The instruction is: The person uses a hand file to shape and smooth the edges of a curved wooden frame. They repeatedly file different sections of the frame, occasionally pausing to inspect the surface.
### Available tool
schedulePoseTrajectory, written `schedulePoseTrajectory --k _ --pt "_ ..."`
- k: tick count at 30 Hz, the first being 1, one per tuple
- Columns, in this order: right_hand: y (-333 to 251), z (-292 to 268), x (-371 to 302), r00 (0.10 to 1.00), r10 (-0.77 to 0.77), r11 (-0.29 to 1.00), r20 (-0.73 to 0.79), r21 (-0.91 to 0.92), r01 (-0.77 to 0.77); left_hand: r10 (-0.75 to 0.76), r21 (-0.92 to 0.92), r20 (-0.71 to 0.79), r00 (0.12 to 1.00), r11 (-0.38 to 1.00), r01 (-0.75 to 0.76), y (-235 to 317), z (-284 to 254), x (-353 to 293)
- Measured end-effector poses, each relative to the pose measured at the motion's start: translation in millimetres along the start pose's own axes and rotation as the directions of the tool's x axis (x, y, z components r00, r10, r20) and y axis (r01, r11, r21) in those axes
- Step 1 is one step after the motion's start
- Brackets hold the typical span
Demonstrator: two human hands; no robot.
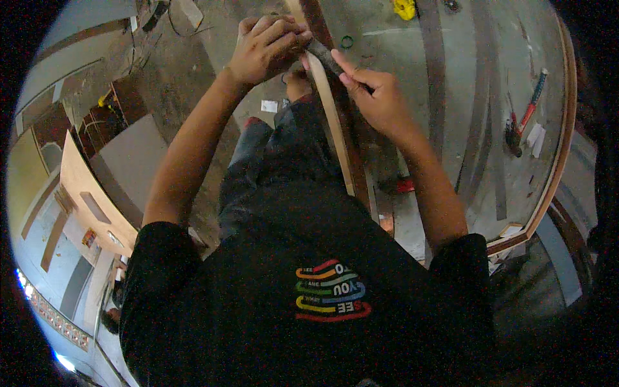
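A dark grey flat strip (pixel 325 57), like a file or folded sandpaper, lies across the pale edge of a long brown wooden board (pixel 336 129). My left hand (pixel 274 48) is closed on the strip's far-left end, fingers bent over it. My right hand (pixel 374 93) pinches the other end between thumb and fingers, to the right of the board. The board stands on edge along my leg, running from the top of the view down toward my lap. Whether the strip is a file or sandpaper I cannot make out.
A hammer (pixel 532 106) with a red and blue handle lies at right, inside a wooden-edged panel (pixel 569 97). A red object (pixel 405 186) sits beside my right forearm, a yellow item (pixel 405 8) at the top. Leaning panels (pixel 90 187) stand at left.
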State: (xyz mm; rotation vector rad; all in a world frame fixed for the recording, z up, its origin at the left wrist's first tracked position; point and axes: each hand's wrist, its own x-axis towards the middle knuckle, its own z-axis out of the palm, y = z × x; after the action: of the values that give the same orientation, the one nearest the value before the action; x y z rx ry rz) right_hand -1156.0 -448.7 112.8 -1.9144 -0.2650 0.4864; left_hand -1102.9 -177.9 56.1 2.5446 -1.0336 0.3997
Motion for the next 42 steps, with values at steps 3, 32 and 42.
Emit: schedulePoseTrajectory --k 3,32,42 --pt "3.3 2.2 0.7 0.998 -0.055 0.997 -0.015 0.049 0.056 -0.009 0.049 0.086 0.996 0.999 0.005 0.7 -9.3 -0.5" --pt "-5.9 6.3 -23.4 0.989 0.113 0.993 0.097 -0.025 -0.111 -0.152 -0.232 -0.064 0.986 0.964 0.133 33.4 3.5 -19.6" --pt "-4.8 7.5 -31.1 1.000 0.019 0.997 -0.003 0.073 -0.019 -0.128 -0.183 -0.032 0.991 0.976 0.120 49.4 -15.6 -10.5"
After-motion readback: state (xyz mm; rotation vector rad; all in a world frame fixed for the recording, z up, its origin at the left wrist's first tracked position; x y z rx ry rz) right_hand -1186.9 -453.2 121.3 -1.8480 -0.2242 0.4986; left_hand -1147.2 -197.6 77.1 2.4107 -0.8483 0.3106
